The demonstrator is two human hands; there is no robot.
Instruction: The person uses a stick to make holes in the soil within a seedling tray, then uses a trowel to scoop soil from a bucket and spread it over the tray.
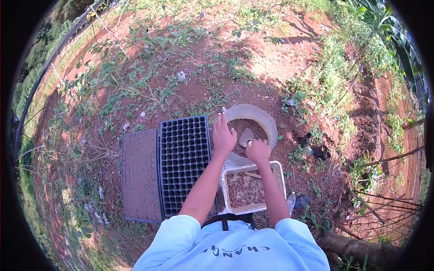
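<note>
My right hand [258, 151] is closed around the handle of a small trowel [246, 136], whose blade rests over the brown soil [253, 128] inside a round pale tub [266, 119]. At the tub's left rim lies my left hand [224, 134], its fingers stretched out and pointing away from me. Below the tub, a rectangular white tray [282, 180] holds reddish-brown pieces and a flat light stick [252, 175]. An empty black seedling tray [184, 165] stands to the left, beside another tray filled with soil [141, 174].
A clear bottle [291, 199] is by the tray's lower right corner. Dark crumpled items [321, 152] lie on the ground to the right. Thin branches [379, 210] and a thick log [361, 248] are at the lower right. Weeds grow around on reddish soil.
</note>
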